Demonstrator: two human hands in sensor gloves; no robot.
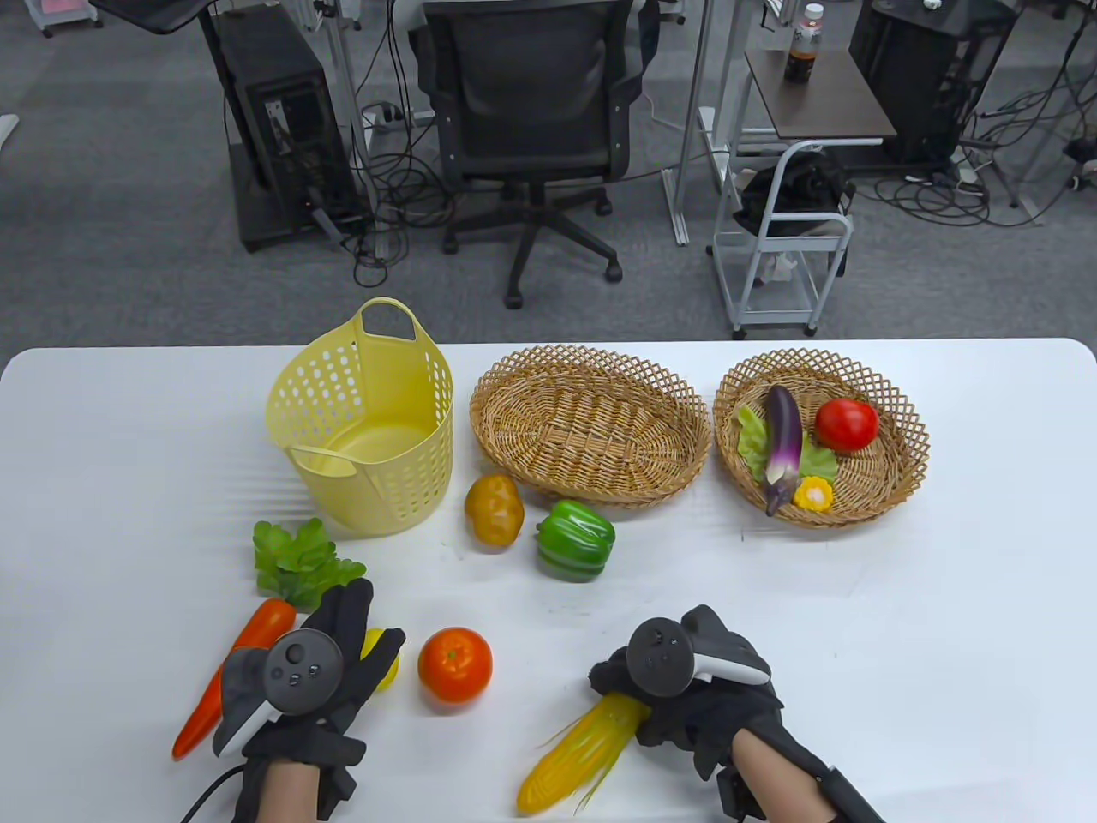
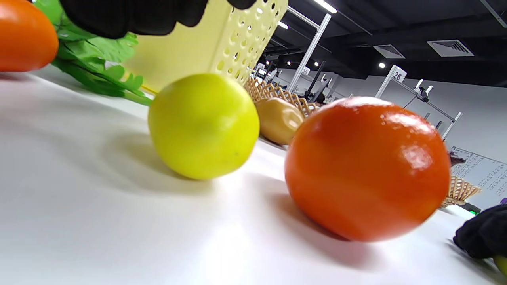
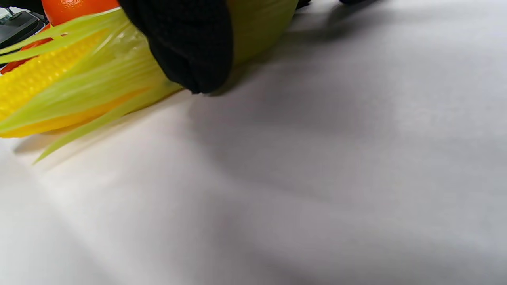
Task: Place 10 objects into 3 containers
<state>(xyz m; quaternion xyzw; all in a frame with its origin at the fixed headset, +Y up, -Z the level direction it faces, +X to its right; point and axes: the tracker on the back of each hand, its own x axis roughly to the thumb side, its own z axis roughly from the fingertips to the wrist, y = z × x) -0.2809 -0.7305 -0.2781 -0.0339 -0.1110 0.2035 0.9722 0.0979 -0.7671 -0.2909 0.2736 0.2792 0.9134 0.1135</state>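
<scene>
The white counter point(image 1: 986, 600) filled the lower half of the table view; along its upper edge stood a yellow plastic basket point(image 1: 364, 420), a bare wicker basket point(image 1: 590, 424) at centre, and a right-hand wicker basket point(image 1: 900, 454) already holding eggplant, tomato, lettuce and a corn piece; low at centre, the right hand point(image 1: 690, 686) had its fingers point(image 3: 186, 43) wrapped round the corn cob point(image 1: 574, 759), which seemingly lay on the counter; the step in hand looked like picking it up, and next a lift and carry to a basket; at lower left, the left hand point(image 1: 300, 677) hovered with fingers spread above a lemon point(image 2: 204, 124), holding nothing, beside an orange point(image 1: 455, 664).
</scene>
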